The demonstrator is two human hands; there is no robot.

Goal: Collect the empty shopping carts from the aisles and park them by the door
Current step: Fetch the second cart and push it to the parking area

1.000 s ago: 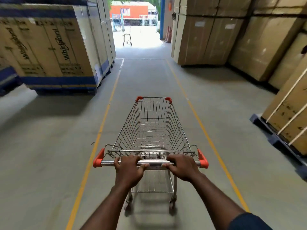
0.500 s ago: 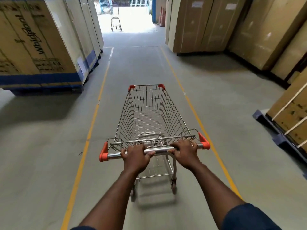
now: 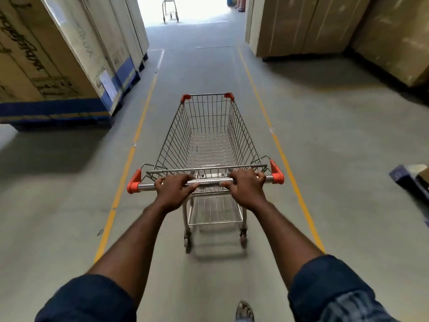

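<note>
Gripping the cart [image 3: 210, 135] handle [image 3: 209, 182], left hand [image 3: 173, 190] and right hand [image 3: 247, 188] clamped it, its long axis aimed at the far doorway [image 3: 185, 8].

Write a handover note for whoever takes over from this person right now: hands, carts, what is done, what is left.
Left hand and right hand both grip the handle bar of an empty shopping cart.
It is in the lane between the yellow floor lines, facing the bright doorway.
Another cart stands at that doorway.
Done: this cart collected.
Left: wheel it to the doorway and park it beside the other.
</note>
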